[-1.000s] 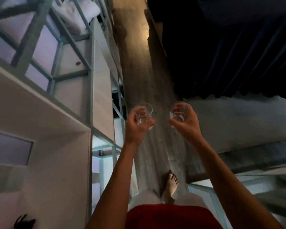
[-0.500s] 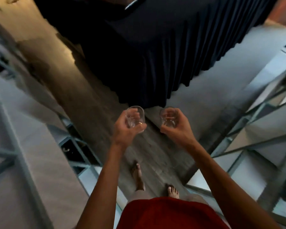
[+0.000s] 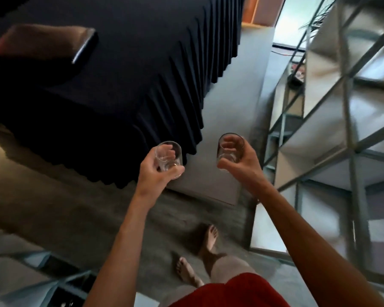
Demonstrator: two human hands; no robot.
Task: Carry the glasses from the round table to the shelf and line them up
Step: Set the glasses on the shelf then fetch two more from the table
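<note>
breakage is the worry here: the left hand [image 3: 155, 173] is curled round the left glass [image 3: 169, 159] and the right hand [image 3: 245, 161] round the right glass [image 3: 230, 149], both held up in the air between the dark-clothed table [image 3: 120, 85] and the metal shelf [image 3: 333, 134], touching neither. the person looks mid-stride on bare feet [image 3: 210, 238], so smooth glass slipping from the fingers would likely shatter on the hard floor [image 3: 53, 207] right by them; knocking the right glass against a shelf bar while reaching in seems the other risk
</note>
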